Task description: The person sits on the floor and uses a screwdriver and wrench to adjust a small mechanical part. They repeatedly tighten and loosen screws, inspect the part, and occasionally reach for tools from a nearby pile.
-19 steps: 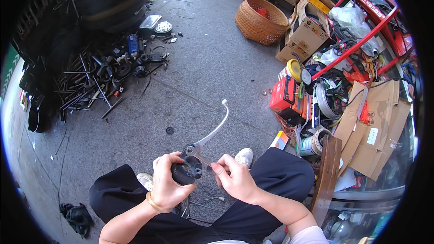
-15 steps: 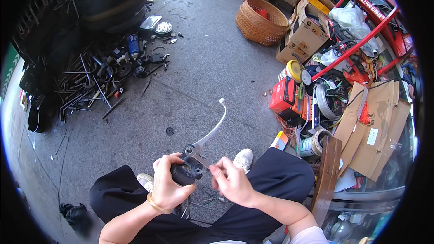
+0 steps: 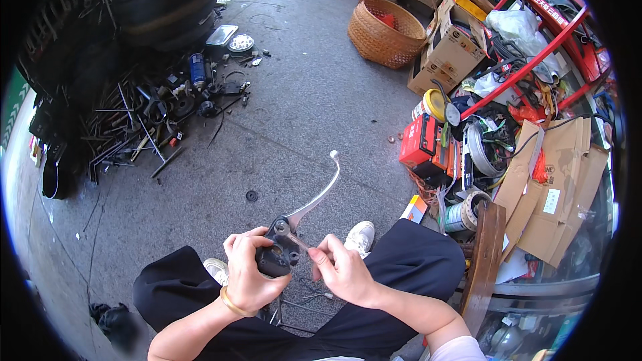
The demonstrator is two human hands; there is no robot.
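My left hand [image 3: 246, 273] is wrapped round a black brake master cylinder [image 3: 273, 265], held above my lap. A curved silver brake lever [image 3: 318, 198] sticks out from it, away from me, ending in a round ball tip. Between the thumb and fingers of my right hand [image 3: 342, 273] is a small metal wrench [image 3: 297, 239]. Its far end lies at the round fitting near the lever's base; I cannot make out exactly how it sits there. The underside of the cylinder is hidden by my left palm.
Loose tools [image 3: 144, 124] lie heaped at the left beside stacked tires [image 3: 164, 7]. A black rubber ring [image 3: 251, 196] is on the floor ahead. To the right are a wicker basket [image 3: 384, 37], a red battery [image 3: 422, 140], flattened cardboard [image 3: 558, 194] and a wooden edge [image 3: 483, 271].
The lever's tip has swung slightly to the right and toward me as the cylinder tilts a little. The wrench has shifted slightly with it; both hands keep their grip.
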